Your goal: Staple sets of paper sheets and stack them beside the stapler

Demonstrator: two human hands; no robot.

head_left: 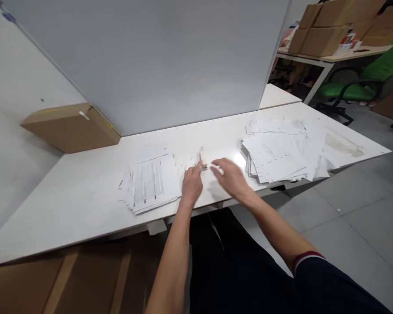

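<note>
A small cream stapler (203, 159) lies on the white table, its length pointing away from me. My left hand (192, 183) rests just left of it, one extended digit touching the stapler's near left side; the hand is not wrapped around it. To the right, my right hand (231, 176) hovers with fingers apart and nothing between them, slightly blurred. A stack of printed sheets (155, 183) lies left of my left hand. Beyond my right hand spreads a larger, untidy pile of papers (275, 150).
The white table (85, 192) ends at a front edge close to my body. A tall grey-white panel (183, 65) stands along its back. A cardboard box (75, 128) leans at the left corner. Farther right are a green chair (350, 90) and another table with stacked boxes (324, 39).
</note>
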